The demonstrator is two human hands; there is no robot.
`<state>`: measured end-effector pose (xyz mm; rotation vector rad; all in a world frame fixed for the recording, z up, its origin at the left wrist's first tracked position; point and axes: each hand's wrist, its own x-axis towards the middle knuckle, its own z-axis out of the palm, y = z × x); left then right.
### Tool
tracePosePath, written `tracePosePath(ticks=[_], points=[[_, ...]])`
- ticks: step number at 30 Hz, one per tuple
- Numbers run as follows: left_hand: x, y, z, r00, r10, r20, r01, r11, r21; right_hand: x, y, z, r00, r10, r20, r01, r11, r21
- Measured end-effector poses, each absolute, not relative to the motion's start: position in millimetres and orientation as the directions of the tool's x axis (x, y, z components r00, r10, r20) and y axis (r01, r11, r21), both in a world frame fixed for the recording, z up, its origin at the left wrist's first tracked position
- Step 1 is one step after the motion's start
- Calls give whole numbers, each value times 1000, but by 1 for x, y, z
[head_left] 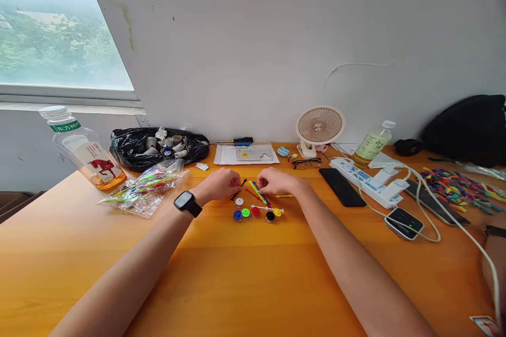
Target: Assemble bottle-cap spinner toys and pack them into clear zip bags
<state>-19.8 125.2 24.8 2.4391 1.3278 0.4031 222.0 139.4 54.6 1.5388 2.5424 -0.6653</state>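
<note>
On the wooden table, my left hand point(222, 184) has its fingers pinched at a black arrow-shaped plastic stick point(244, 182). A short way to the right, my right hand point(276, 181) is closed, its fingertips against a small pile with a green stick point(258, 192) and a blue stick point(268, 201); what it grips is hidden. A yellow stick point(284, 196) lies under the right wrist, and a white stick point(259, 207) lies nearer me. Small round pieces stand in front: white point(239, 202), blue point(237, 215), green point(245, 212), red point(256, 211), black point(270, 216) and yellow point(277, 212).
Left are a tea bottle point(89, 152), a clear bag of coloured pieces point(152, 187) and a black plastic bag point(122, 145). Behind stand a fan point(319, 126) and glasses point(307, 164). Right are a phone point(342, 187), a power strip point(366, 183) with cables, and another person's arm point(494, 258).
</note>
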Motion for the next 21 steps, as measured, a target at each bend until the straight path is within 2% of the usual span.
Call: tracePosePath(ticks=[6,21], points=[[-17,123,23,517,850,101,753,-508,419,212,140,44,-534,801,-271,831,440,-339],[-19,125,21,544,833,105,721,-527,450,214,142,42,-523,824,-217,832,439,-339]])
